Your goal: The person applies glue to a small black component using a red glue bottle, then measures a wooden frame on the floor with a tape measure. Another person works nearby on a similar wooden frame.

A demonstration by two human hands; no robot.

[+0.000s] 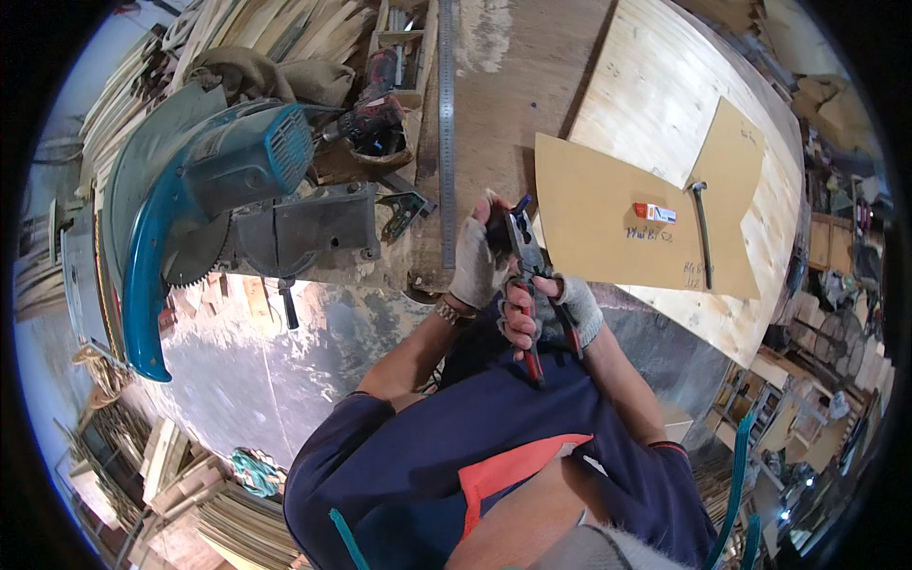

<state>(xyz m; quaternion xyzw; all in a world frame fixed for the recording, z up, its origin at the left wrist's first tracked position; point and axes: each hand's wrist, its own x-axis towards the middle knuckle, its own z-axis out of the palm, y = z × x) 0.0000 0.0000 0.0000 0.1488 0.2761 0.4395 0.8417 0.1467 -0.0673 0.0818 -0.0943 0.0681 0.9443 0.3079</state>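
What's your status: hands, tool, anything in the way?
Right hand gripping pliers, handles spread. Left hand at the pliers' head, its grip unclear. Saw off to the left, apart from both hands.

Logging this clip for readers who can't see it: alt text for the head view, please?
A person's right hand grips red-handled pliers, with the left hand up by their head; what it holds is unclear. A teal saw stands at left; a small box lies on brown card at right.
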